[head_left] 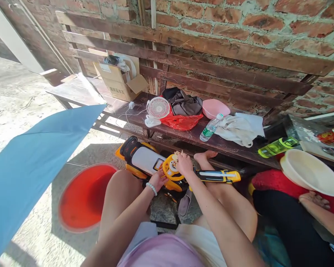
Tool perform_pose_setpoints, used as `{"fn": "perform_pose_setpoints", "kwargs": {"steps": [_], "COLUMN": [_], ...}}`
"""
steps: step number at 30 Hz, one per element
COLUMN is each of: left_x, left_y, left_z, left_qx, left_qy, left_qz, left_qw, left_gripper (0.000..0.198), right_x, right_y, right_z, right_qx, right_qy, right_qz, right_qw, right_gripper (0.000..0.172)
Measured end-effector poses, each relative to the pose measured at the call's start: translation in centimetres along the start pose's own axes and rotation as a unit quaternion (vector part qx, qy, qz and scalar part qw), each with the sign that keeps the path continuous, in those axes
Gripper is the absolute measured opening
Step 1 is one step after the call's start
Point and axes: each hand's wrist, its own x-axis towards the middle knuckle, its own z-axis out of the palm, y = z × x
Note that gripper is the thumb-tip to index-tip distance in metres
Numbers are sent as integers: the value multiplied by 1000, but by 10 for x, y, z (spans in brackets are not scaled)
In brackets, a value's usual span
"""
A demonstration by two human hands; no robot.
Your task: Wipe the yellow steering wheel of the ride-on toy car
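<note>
- Lilac cloth of my top (161, 252) sits nearest the head camera, at the bottom edge, with both my forearms reaching forward past it.
- Between my knees and beyond them stands a toy vehicle (144, 161) in yellow, white and black; its yellow steering wheel (171, 168) lies straight ahead of me, between my two hands.
- My left hand (158, 180), a pale beaded bracelet (151, 188) at its wrist, is closed on the wheel's near left rim.
- My right hand (184, 164) bends over the wheel's right side, apart from the left; something small and tan (176, 156) shows at its fingertips, but I cannot tell whether they grip that or the wheel.
- Just right of my right hand, a black-and-yellow arm (219, 175) of the toy points away to the right.
- To my left, a red tub (83, 196) is on the ground beside my knee, near some blue fabric (44, 144).
- Ahead, the wooden bench (140, 118) bears a white fan (158, 107), a red plastic bag (183, 122) and a clear bottle (210, 128).
- On my right, another person's hand (316, 200) rests below a cream basin (311, 174).
</note>
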Motion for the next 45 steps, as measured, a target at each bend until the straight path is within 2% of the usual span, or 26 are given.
{"fn": "perform_pose_setpoints", "kwargs": {"steps": [2,4,8,10,13,17,19,21,24,28,31,33,36,40,41,43,45], "left_x": [1,3,4,4,5,5,4,4,5,6,6,6,4,4,4,7,13], "left_y": [2,5,15,21,24,18,15,14,14,13,12,11,9,8,8,7,6], "left_z": [-2,-3,-6,-8,-12,-22,-26,-29,-30,-23,-18,-15,-13,-12,-13,-15,-19], "left_qx": [-9,-16,-9,-4,-11,-74,-101,-114,-117,-102,-97,-79,-41,2,24,94,189], "left_qy": [-1,-2,-17,-27,-34,-34,-37,-40,-49,-63,-56,-56,-64,-59,-53,-34,-13], "left_qz": [-14,-32,-53,-57,-55,-39,-40,-45,-54,-63,-60,-57,-41,-26,-21,-3,36], "left_qw": [1000,999,998,998,998,996,993,992,990,991,992,994,996,998,998,995,981], "left_gripper": [37,33,25,24,26,35,41,44,48,50,47,45,44,48,50,53,55], "right_x": [-19,-42,-85,-95,-83,-32,-9,1,-9,-50,-80,-89,-80,-42,-32,-17,-6], "right_y": [-7,-15,-30,-33,-33,-41,-50,-60,-65,-49,-33,-24,-17,-17,-19,-21,-23], "right_z": [9,20,37,39,30,11,10,14,24,35,35,27,5,-21,-23,-24,-21], "right_qx": [1,10,30,49,81,94,85,65,38,27,21,9,-16,-25,-22,-16,-1], "right_qy": [15,22,11,-11,-14,79,73,44,15,-22,-42,-67,-79,27,34,7,-44], "right_qz": [42,54,2,-31,-44,-11,1,3,-46,-133,-138,-120,-85,-56,-58,-69,-43], "right_qw": [999,998,999,998,996,992,994,997,998,991,989,991,993,998,998,997,998], "right_gripper": [41,42,43,41,46,56,55,52,50,49,47,46,46,56,57,55,52]}}
